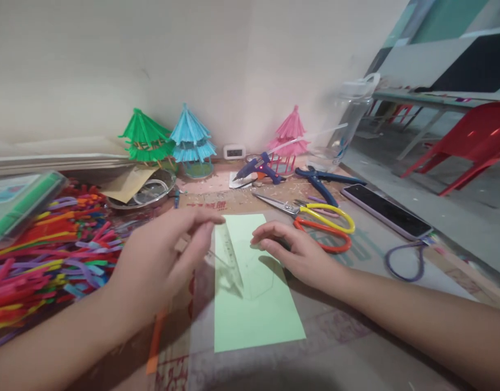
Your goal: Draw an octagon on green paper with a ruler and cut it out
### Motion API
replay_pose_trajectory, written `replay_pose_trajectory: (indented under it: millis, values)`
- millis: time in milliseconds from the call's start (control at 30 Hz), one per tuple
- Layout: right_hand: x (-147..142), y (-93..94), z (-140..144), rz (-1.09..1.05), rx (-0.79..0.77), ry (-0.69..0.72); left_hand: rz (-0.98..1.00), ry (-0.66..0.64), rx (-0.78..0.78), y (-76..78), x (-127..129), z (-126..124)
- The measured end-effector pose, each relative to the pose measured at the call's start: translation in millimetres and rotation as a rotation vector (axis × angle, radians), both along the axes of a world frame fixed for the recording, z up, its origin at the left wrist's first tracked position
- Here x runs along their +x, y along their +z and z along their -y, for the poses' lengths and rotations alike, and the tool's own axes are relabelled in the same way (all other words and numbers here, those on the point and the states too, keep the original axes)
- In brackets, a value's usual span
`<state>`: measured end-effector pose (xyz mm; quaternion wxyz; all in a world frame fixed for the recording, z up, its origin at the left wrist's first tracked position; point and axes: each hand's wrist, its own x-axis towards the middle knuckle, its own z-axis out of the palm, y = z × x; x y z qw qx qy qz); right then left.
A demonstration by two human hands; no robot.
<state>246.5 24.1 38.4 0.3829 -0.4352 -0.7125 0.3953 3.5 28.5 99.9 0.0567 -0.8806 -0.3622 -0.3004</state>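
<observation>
A light green sheet of paper (254, 309) lies on the cardboard-covered floor in front of me. My left hand (160, 260) hovers over its left edge and holds a clear plastic ruler (229, 255) that slants across the sheet. My right hand (294, 250) rests flat on the sheet's upper right part, fingers spread and pointing left. Faint pencil lines show on the paper between the hands.
A heap of coloured pipe cleaners (50, 255) fills the left. Yellow-handled scissors (315, 212), orange scissors (327, 236), blue pliers (323, 182), a glue gun (258, 168) and a phone (386, 212) lie to the right. Green (146, 138), blue (192, 138) and pink (291, 136) paper pavilions stand by the wall.
</observation>
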Motion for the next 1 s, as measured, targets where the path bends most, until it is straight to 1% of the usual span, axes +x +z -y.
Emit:
replay_pose_trajectory:
  millis: [67,133,200,267,367,467,533,667,800,933,1000]
  values:
    - [0.1,0.0,0.1,0.002,0.003,0.002,-0.005,0.0,-0.103,-2.2,7.5,-12.5]
    - [0.4,-0.6,0.6,0.01,0.003,0.008,-0.048,-0.02,-0.175,-14.0,12.6,-23.0]
    - [0.6,-1.4,1.3,0.016,-0.001,0.013,-0.09,-0.029,-0.188,-29.2,12.3,-26.5]
    - [0.6,-1.9,1.9,0.014,0.0,0.014,-0.114,-0.044,-0.172,-41.5,7.5,-21.4]
    - [0.7,-1.4,2.7,0.013,0.014,0.007,-0.171,-0.137,-0.16,-51.2,-1.1,-6.0]
    - [1.4,0.0,2.9,0.059,0.015,-0.002,-0.23,-0.253,-0.146,-55.2,-4.7,3.5]
    - [2.3,0.2,2.8,0.097,0.014,-0.004,-0.246,-0.29,-0.138,-57.0,-5.0,3.6]
    - [4.4,-1.9,3.1,0.138,0.0,-0.027,-0.269,-0.298,-0.103,-58.4,-5.6,-0.6]
    - [4.4,-3.0,4.5,0.162,-0.022,-0.041,-0.266,-0.276,-0.107,-57.0,-7.1,0.3]
    - [2.4,-2.7,3.9,0.182,0.028,-0.024,-0.254,-0.276,-0.099,-55.0,-4.4,1.4]
    - [1.6,-2.7,2.8,0.197,0.072,-0.023,-0.222,-0.284,-0.145,-53.5,-2.4,1.3]
